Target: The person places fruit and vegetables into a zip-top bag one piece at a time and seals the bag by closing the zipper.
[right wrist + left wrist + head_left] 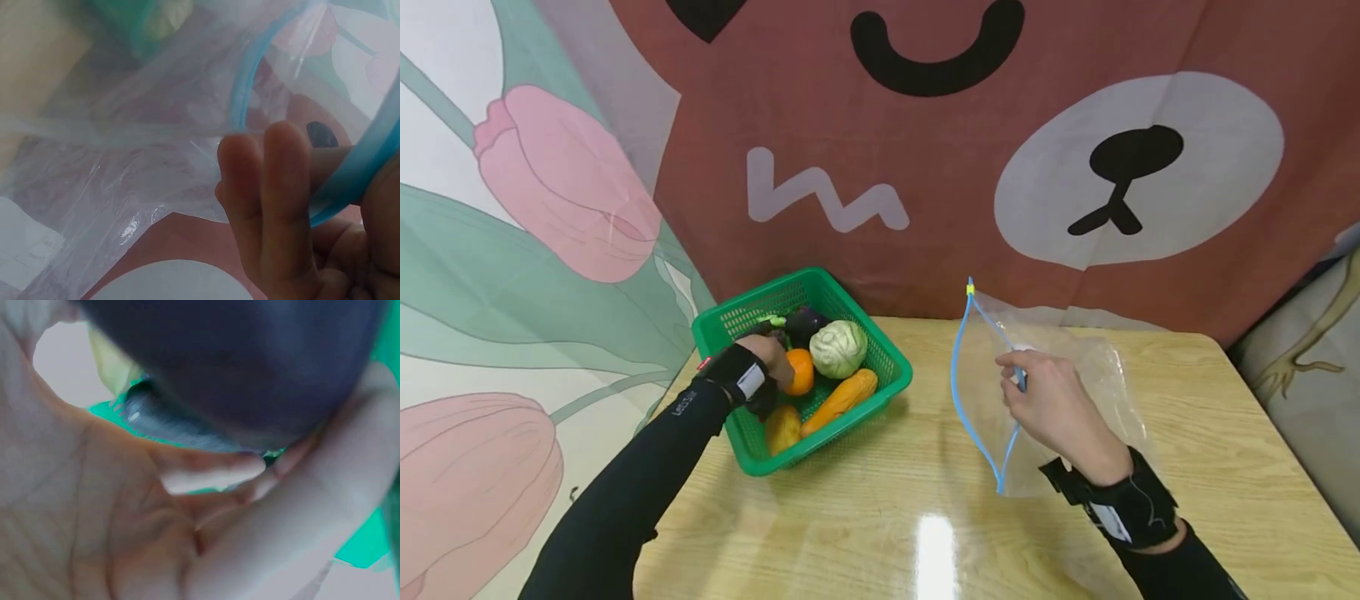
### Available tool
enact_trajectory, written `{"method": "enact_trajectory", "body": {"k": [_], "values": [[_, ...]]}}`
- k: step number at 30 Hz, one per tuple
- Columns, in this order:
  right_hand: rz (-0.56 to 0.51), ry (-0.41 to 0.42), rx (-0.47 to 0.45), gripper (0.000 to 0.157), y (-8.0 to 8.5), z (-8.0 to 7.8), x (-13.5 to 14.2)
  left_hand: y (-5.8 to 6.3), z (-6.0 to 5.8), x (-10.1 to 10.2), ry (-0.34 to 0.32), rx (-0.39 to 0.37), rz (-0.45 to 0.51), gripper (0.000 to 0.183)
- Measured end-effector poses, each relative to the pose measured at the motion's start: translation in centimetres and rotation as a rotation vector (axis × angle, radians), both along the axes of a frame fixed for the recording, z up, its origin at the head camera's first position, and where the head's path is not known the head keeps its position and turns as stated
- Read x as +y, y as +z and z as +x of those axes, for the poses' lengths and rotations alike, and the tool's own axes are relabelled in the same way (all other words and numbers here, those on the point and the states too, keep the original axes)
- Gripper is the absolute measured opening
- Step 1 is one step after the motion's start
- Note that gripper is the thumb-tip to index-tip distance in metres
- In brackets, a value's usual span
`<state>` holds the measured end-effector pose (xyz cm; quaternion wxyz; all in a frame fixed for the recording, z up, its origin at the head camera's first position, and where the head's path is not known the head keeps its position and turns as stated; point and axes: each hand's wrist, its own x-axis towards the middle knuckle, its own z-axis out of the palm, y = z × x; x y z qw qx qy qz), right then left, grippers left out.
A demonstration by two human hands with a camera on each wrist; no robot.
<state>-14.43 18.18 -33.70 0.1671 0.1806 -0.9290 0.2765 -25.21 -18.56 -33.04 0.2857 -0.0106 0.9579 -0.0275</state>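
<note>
My left hand (769,360) reaches into the green basket (891,367), beside an orange (801,372). In the left wrist view its fingers curl round a large, smooth, dark purple eggplant (250,362), and a second dark, shiny vegetable (175,422) lies behind. From the head, much of what this hand holds is hidden under it. Over on the right, my right hand (1051,402) pinches one blue rim of a clear zip bag (1082,367), whose mouth gapes toward the basket. The blue strip (369,162) runs between thumb and fingers in the right wrist view.
A cabbage (838,349), a long orange-yellow vegetable (841,402) and a yellow, potato-like item (783,429) lie in the basket. A yellow slider (970,289) sits at the bag's far corner. Behind the wooden table (820,533) hangs a printed cloth (947,167).
</note>
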Motion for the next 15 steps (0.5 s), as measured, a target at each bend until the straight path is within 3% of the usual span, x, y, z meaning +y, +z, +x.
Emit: {"method": "enact_trajectory", "body": {"k": [3,8,15], "values": [[0.001,-0.001,0.010,0.020,0.2,0.0,0.0,0.3,-0.1,-0.4,0.012,0.012,0.038,0.022],[0.000,-0.007,-0.001,0.020,0.4,0.1,0.0,0.7,-0.1,-1.3,0.043,0.039,0.142,0.069],[-0.007,-0.020,-0.016,0.020,0.5,0.3,0.0,0.8,0.4,-1.7,0.066,0.155,0.309,0.077]]}}
